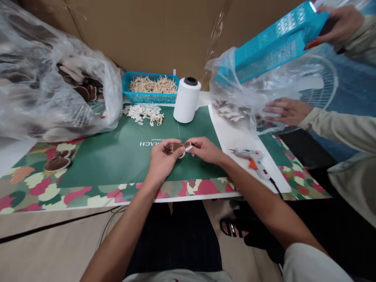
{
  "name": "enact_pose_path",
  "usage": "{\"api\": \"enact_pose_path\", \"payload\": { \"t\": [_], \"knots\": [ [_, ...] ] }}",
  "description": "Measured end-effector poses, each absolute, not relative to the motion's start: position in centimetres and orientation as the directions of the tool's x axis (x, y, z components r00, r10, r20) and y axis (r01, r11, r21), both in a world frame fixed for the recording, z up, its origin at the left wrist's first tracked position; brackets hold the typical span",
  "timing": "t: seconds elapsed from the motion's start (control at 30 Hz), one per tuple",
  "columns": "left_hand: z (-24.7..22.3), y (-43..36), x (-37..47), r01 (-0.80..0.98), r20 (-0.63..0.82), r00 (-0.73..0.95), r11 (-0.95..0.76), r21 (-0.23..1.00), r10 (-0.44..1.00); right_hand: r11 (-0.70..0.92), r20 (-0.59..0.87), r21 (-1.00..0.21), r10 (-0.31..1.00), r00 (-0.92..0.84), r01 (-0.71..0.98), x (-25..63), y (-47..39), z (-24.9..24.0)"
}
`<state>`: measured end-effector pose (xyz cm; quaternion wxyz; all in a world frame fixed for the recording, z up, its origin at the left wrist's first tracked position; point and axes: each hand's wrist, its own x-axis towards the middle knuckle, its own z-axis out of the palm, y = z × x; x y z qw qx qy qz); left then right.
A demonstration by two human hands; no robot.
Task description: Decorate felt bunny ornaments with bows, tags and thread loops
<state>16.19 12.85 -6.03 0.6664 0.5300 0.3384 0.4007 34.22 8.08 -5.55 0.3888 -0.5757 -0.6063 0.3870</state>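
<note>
Over the middle of the green mat (117,156), my left hand (163,158) grips a small brown piece with a white rim (178,147). Its shape resembles an animal head with rounded ears, partly covered by my fingers. My right hand (204,149) pinches the right end of the same piece, at a small rounded part. A thin white thread runs down from the white spool (187,101) towards my hands; its end is hidden. On the mat's left side lies a similar brown piece (58,160) with a pale edge.
Behind are a blue basket (126,94) of beige strings and a pile of white tags (142,112). A plastic bag (38,90) of brown pieces stands left. At right lies a glue gun (249,154); a co-worker's hands (289,111) hold a blue box (270,47) over another bag.
</note>
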Motion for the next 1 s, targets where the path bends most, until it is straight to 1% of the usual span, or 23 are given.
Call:
{"api": "enact_pose_path", "payload": {
  "t": [0.07,0.2,0.27,0.33,0.47,0.57,0.6,0.67,0.73,0.77,0.8,0.87,0.93,1.0],
  "knots": [
    [-6.2,12.7,16.4,-0.162,0.005,0.415,0.068,0.984,0.91,0.036,0.082,-0.899,0.993,0.087,0.437,32.7,7.1,-6.3],
    [-6.5,12.6,17.0,-0.139,0.04,0.366,0.012,0.99,0.93,0.027,0.197,-0.84,0.946,0.258,0.542,30.0,5.3,-7.1],
    [-6.6,12.6,17.1,-0.115,0.037,0.348,0.004,0.993,0.937,0.024,0.269,-0.786,0.913,0.306,0.618,29.2,4.7,-7.1],
    [-6.7,12.6,17.1,-0.095,0.028,0.338,0.005,0.995,0.941,0.032,0.35,-0.706,0.884,0.31,0.707,28.8,4.3,-7.1],
    [-6.9,12.7,16.9,-0.07,0.018,0.333,0.006,0.998,0.943,0.068,0.469,-0.487,0.862,0.195,0.871,28.8,3.9,-6.7],
    [-7.0,12.9,16.8,-0.074,0.006,0.351,0.021,0.997,0.936,0.102,0.487,-0.334,0.87,0.079,0.937,29.3,3.9,-5.9],
    [-7.0,13.1,16.7,-0.079,0.0,0.363,0.031,0.996,0.932,0.116,0.488,-0.255,0.873,0.025,0.96,29.4,4.0,-5.6],
    [-6.9,13.3,16.6,-0.092,-0.012,0.387,0.052,0.994,0.922,0.153,0.485,-0.016,0.865,-0.126,0.988,29.9,4.1,-4.8],
    [-6.8,13.6,16.4,-0.102,-0.019,0.403,0.065,0.993,0.915,0.209,0.45,0.25,0.84,-0.304,0.945,30.3,4.3,-4.0],
    [-6.7,13.7,16.3,-0.106,-0.02,0.407,0.069,0.992,0.913,0.24,0.426,0.344,0.822,-0.379,0.908,30.5,4.3,-3.6],
    [-6.7,13.8,16.2,-0.108,-0.021,0.411,0.072,0.992,0.911,0.271,0.407,0.394,0.806,-0.431,0.878,30.6,4.4,-3.2],
    [-6.6,14.0,16.0,-0.109,-0.025,0.42,0.078,0.991,0.907,0.33,0.361,0.428,0.791,-0.495,0.841,30.8,4.6,-2.6],
    [-6.4,14.0,15.8,-0.106,-0.028,0.432,0.082,0.991,0.901,0.365,0.307,0.408,0.809,-0.502,0.837,31.0,4.8,-2.0],
    [-6.3,13.9,15.7,-0.101,-0.03,0.448,0.084,0.991,0.894,0.371,0.243,0.35,0.851,-0.466,0.86,31.2,5.2,-1.5]
  ]
}}
